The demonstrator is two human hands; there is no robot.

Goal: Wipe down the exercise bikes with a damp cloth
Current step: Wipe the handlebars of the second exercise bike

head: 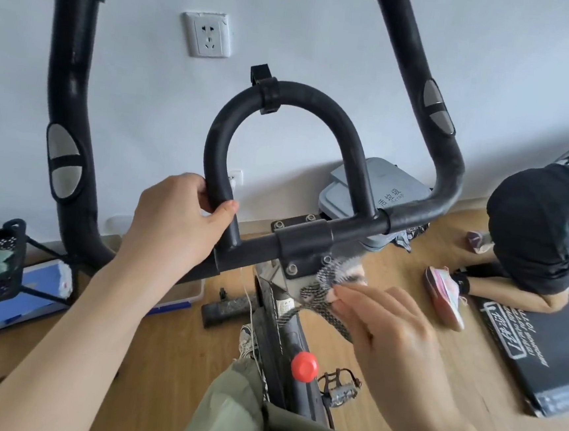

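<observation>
Left hand (176, 219) wrapped around foam loop of handlebar (286, 95), steadying exercise bike (286, 339). Right hand (393, 331) pinched patterned cloth (328, 288) at fingertips, cloth pressed near bolted clamp (302, 248) under bar. Risk, as judged: loose cloth tail might snag on bolts or red knob (304, 366); thin pinch might let cloth drop. Wooden floor (167, 359), white wall with socket (207, 35), grey bin (391, 193) behind bike, second person (533, 230) crouched on dark mat (539, 351) at right.
</observation>
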